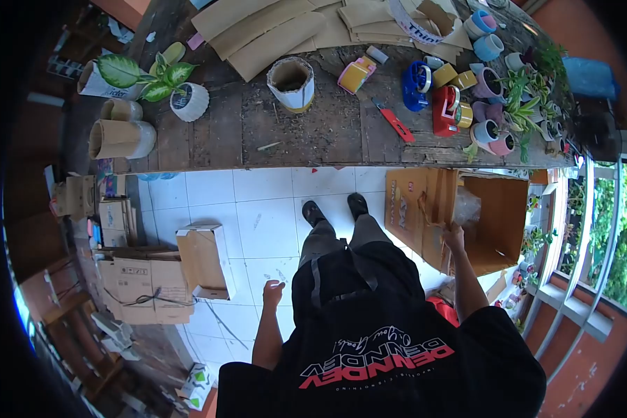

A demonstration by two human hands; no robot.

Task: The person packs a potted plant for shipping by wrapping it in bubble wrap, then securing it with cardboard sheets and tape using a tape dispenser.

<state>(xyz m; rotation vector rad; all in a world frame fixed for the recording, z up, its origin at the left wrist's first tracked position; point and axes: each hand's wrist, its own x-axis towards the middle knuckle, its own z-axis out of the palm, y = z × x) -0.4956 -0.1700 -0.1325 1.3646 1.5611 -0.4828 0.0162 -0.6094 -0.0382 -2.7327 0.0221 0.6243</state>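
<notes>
The long wooden bench [313, 132] is taken as the landmark: on it are seen flat cardboard sheets [285, 28] at its far edge, a potted leafy plant [181, 90] toward its left end, a red box cutter [396, 122] near its front edge, and tape dispensers with small pots at its right end. Below the bench's right end, on the tiled floor, a large open cardboard box [491, 216] is stood on its side, and its flap is held by the right hand [455, 237], the grip closed on the cardboard edge. A smaller open box [203, 261] lies on the floor below the bench's left half. The left hand [273, 291] hangs free beside it, fingers loosely spread, holding nothing. The step in hand is judged to be the taking up of the large box; a lift toward the bench, steadied by the free hand, would probably be called for.
</notes>
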